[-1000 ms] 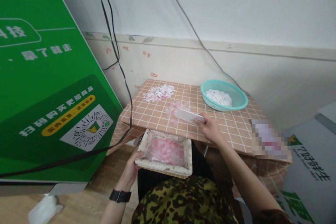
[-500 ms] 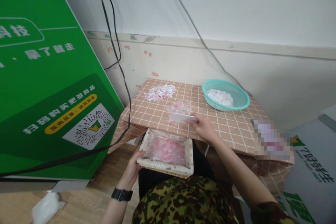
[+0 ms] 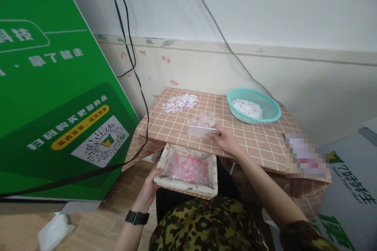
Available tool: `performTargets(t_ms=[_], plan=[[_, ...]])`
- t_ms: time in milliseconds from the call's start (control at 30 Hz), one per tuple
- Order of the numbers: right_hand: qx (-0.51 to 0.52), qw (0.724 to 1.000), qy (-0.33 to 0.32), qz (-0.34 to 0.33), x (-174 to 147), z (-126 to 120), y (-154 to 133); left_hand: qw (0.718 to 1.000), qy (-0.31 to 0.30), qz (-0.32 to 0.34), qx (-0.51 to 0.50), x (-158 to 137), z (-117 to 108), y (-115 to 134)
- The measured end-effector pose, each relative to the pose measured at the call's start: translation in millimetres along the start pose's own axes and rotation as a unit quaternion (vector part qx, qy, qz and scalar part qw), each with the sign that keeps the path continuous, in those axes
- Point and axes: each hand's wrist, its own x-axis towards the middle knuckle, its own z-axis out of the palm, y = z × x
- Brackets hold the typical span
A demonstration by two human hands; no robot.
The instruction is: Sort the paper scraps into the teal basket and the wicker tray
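Note:
My left hand [image 3: 150,185] grips the left side of a rectangular cloth-lined basket [image 3: 188,189], held just below the table's front edge. Inside the basket lie many small pink and clear pieces [image 3: 188,168]. My right hand [image 3: 225,138] is closed on the right end of a flat white card-like piece [image 3: 200,131], which stands on edge on the table. Just behind that piece is a loose scatter of pink and whitish bits [image 3: 202,119] on the cloth.
A checked brown cloth covers the table [image 3: 250,145]. A heap of white and pink slips [image 3: 180,103] lies at its back left. At the back right, a turquoise plastic basket [image 3: 273,111] holds white pieces [image 3: 247,108]. A large green panel [image 3: 59,86] stands left; a black strap [image 3: 144,102] hangs before it.
My right hand and the white piece have shifted slightly left and toward me. The basket in my left hand stays almost in the same place.

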Motion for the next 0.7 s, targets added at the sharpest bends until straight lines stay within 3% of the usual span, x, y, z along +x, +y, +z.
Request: performTargets(t_ms=[233,367,600,700], plan=[[-0.045,0.996,0.068,0.027,-1,-17,20,1.0,-0.006,0.0,0.001,-1,3,2],[-0.042,0.997,0.059,0.033,-9,-16,18,1.0,-0.005,-0.001,0.001,-4,6,4],[-0.107,0.986,0.104,0.079,-42,-33,16,1.0,0.007,0.004,0.004,-6,4,5],[-0.11,0.985,0.1,0.089,-53,-29,12,1.0,0.009,0.01,0.003,-6,3,6]])
